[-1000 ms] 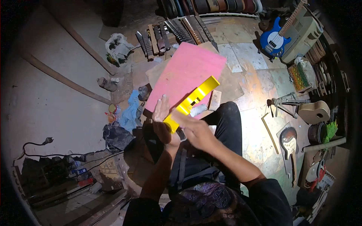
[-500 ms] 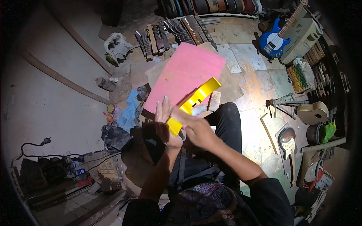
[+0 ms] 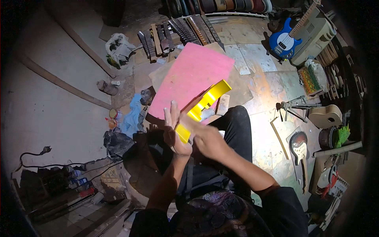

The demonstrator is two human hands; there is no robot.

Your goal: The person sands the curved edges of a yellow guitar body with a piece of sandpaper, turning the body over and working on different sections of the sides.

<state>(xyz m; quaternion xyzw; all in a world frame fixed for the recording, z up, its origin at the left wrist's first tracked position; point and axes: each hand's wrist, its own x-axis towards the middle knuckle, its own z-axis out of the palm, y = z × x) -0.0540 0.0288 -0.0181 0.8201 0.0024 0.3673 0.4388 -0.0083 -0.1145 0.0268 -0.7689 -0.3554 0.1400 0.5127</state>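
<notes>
A glossy yellow guitar body (image 3: 216, 91) is tilted up on edge above my lap, its curved rim and a dark notch showing. My left hand (image 3: 176, 138) stands against its near end with the fingers stretched upward, the palm bracing a yellow part between hand and body. Across the middle of the body lies my right hand (image 3: 207, 139), slightly blurred, its fingers bent and pressed toward the yellow surface. Whatever those fingers hold, if anything, is hidden. Just beyond, a pink sheet (image 3: 193, 71) lies flat on a brown board (image 3: 241, 89). A whitish block (image 3: 223, 103) rests by my knee.
Guitar necks (image 3: 182, 33) lie in a row at the back. A blue bass guitar (image 3: 285, 41) leans back right. On the right are a stand (image 3: 296, 106), an acoustic guitar body (image 3: 324, 117) and a sunburst guitar (image 3: 299, 146). Left are a blue cloth (image 3: 132, 116) and a can (image 3: 114, 113).
My right hand has shifted slightly over the yellow guitar body. The left hand still braces its near end. The whole view has moved a little.
</notes>
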